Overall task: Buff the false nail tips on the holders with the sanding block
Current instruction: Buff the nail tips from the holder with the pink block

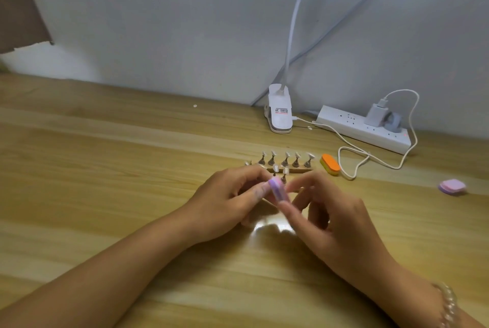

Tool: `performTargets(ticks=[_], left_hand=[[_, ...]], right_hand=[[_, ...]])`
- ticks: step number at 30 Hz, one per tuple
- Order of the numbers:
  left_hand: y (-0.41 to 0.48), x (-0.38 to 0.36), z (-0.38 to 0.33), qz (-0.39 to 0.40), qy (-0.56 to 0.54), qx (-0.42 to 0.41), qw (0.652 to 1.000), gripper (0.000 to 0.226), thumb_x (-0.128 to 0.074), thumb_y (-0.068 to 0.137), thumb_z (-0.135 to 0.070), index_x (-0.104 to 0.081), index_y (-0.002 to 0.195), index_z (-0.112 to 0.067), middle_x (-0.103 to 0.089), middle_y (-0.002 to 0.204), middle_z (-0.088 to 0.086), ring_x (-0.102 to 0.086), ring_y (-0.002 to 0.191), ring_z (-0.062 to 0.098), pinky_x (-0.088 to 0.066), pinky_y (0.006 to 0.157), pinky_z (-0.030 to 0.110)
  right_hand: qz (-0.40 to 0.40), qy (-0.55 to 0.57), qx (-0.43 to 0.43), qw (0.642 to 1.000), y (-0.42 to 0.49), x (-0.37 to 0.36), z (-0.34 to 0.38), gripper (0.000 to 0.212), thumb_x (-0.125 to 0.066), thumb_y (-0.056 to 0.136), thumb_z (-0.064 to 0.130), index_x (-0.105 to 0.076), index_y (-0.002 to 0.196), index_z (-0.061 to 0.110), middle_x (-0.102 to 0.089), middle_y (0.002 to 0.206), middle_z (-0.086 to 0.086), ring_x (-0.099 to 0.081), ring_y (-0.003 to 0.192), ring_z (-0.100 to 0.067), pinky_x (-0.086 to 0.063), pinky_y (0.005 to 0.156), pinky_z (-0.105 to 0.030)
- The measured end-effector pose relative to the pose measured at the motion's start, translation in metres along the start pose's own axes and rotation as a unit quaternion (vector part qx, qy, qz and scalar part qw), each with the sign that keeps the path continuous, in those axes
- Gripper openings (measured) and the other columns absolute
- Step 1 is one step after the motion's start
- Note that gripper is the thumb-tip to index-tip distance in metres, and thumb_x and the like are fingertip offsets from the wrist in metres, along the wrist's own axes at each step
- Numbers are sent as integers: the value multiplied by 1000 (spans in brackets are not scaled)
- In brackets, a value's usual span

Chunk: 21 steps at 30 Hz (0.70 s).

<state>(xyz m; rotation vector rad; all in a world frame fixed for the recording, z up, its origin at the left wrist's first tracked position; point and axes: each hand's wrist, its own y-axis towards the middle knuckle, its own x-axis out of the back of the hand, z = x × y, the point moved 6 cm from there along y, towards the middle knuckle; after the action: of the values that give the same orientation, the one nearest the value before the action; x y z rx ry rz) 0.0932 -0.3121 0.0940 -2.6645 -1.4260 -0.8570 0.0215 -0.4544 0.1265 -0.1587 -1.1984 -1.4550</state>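
Small purple block [276,190], rounded ends, blurred. Held above tabletop [105,169], pinched in right hand [330,211] fingertips. Left hand [230,200] curled against its left side, grip unclear. Just behind: row of tipped holders [285,161].

This looks like a home desk set up for nail craft: a wood-grain table [105,155] pushed against a plain pale wall [185,23]. At the back sit a clip lamp [279,113] and a power strip [352,129] with a charger [375,114] and a loose white cable [352,147]. Nearer lie nail-tip holders [288,161], an orange block [330,165] and purple pads [452,187].
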Motion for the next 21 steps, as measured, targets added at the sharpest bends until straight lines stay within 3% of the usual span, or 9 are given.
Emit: performTargets(ticks=[3,7,11,15,21], left_hand=[[0,-4,2,12,17,19,1000,20,-50,94,-35,-68,99,-29,-70,83,-5,-60,66,20,-54,60,46],[-1,-4,0,16,36,21,999,22,-50,92,-41,-68,99,-31,-69,82,-6,-61,68,22,-54,66,54],[-1,-4,0,14,40,15,999,22,-51,89,-42,-69,96,-31,-69,84,-11,-59,68,21,-53,65,53],[-1,-3,-1,11,42,3,999,16,-54,92,-38,-69,95,-33,-72,87,-17,-55,57,3,-49,59,36],[0,-2,-1,8,43,-2,999,13,-54,90,-38,-67,89,-39,-65,77,-20,-53,56,10,-49,59,45]], right_hand=[[41,-103,40,993,-4,-13,8,19,-59,88,42,-47,97,31,-55,72,23,-39,47,-1,-35,44,-22],[28,-89,22,995,-1,-8,4,28,-60,87,45,-48,109,31,-51,76,22,-40,48,-2,-37,44,-22],[10,-65,56,996,-2,-7,9,14,-66,90,30,-61,103,26,-50,80,17,-38,51,1,-35,47,-21],[-93,-2,-2,996,2,13,1,16,-67,85,29,-63,95,18,-55,93,7,-52,59,-8,-40,49,-19],[-15,-40,14,999,1,-3,2,27,-66,85,40,-60,103,21,-59,90,15,-52,52,-8,-45,45,-29]])
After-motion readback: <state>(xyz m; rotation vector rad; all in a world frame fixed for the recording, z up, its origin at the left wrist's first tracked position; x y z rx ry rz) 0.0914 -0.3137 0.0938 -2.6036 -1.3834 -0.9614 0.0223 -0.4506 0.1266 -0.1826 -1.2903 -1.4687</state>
